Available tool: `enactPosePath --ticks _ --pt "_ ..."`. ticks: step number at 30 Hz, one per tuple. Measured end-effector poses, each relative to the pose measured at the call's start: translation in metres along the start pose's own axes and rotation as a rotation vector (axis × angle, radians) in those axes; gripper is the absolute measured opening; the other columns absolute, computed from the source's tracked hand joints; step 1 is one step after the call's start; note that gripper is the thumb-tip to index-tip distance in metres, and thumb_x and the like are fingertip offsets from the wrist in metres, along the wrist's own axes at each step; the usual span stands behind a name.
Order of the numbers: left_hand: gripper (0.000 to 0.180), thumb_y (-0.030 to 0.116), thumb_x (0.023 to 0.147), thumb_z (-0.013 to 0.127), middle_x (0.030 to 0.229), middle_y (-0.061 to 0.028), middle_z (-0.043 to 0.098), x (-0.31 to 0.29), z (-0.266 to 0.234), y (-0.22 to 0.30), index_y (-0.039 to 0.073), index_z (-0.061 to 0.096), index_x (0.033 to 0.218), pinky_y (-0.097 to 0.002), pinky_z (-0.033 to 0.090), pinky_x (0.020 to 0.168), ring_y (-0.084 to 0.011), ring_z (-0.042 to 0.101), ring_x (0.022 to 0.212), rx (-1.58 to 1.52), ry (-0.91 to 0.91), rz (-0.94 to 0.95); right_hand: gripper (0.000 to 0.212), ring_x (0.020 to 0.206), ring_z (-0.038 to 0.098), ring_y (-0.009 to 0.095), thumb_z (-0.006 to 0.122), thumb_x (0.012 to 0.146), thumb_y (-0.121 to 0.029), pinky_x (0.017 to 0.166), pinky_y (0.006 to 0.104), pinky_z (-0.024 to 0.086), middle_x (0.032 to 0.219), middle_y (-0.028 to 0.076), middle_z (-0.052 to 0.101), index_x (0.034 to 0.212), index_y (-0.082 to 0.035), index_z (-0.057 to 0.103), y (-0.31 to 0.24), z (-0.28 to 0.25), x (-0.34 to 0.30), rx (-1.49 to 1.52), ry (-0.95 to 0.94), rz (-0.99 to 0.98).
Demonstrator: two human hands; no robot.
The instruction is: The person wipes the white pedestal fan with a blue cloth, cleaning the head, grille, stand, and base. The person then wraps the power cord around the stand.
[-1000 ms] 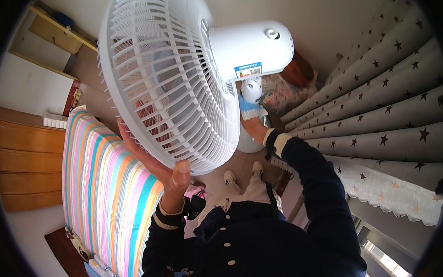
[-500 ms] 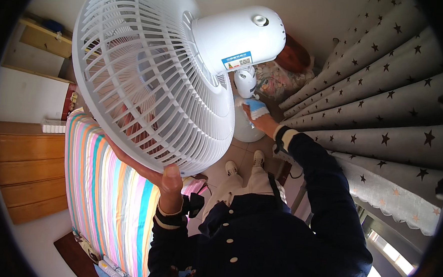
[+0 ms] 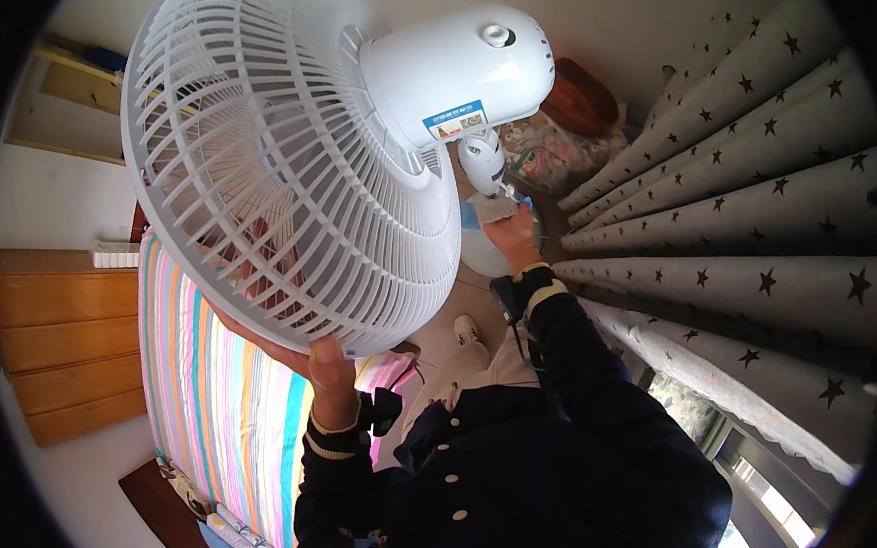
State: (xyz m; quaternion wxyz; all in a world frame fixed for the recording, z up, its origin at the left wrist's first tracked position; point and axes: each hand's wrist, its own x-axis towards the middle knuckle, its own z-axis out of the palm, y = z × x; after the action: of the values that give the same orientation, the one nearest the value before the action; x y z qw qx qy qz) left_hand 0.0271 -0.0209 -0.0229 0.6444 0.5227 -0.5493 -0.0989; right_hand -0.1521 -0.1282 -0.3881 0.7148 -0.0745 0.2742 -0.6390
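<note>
The white table fan [image 3: 408,89] stands between the striped bed [image 3: 209,391], left, and the starry curtain [image 3: 760,192], right. The left hand [image 3: 303,360] curls around its cage [image 3: 361,240]; the right hand [image 3: 515,236] grips a cloth [image 3: 496,211] by its neck [image 3: 480,164]. Pushing the cage too hard could tip it over.

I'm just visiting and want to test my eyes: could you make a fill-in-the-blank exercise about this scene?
The left hand holds the round guard of a white ____.
The right hand holds a cloth that is partly grey, partly ____.
The grey curtain is patterned with dark ____.
The multicoloured bedspread is patterned with ____.

Missing words: fan; blue; stars; stripes.
</note>
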Motion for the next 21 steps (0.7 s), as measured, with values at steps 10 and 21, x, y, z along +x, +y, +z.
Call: enactPosePath --ticks 10,21 --pt "0.088 0.041 0.080 0.068 0.141 -0.0175 0.039 -0.057 -0.060 -0.048 0.001 0.022 0.144 -0.0429 0.039 0.103 -0.0282 0.046 0.122 -0.471 -0.065 -0.209 0.025 0.099 0.057 0.019 0.043 0.095 -0.021 0.081 0.0350 0.046 0.104 0.005 0.061 0.111 -0.007 0.056 0.042 -0.009 0.041 0.563 0.188 -0.047" --pt "0.054 0.036 0.090 0.039 0.098 -0.0243 0.060 -0.051 -0.077 -0.043 -0.010 0.051 0.116 -0.0360 0.052 0.062 -0.0291 0.064 0.076 0.261 -0.049 0.204 0.021 0.091 0.062 0.022 0.055 0.088 -0.019 0.080 0.0352 0.049 0.100 0.005 0.066 0.103 -0.008 0.062 0.043 -0.005 0.037 -0.074 0.448 -0.243"
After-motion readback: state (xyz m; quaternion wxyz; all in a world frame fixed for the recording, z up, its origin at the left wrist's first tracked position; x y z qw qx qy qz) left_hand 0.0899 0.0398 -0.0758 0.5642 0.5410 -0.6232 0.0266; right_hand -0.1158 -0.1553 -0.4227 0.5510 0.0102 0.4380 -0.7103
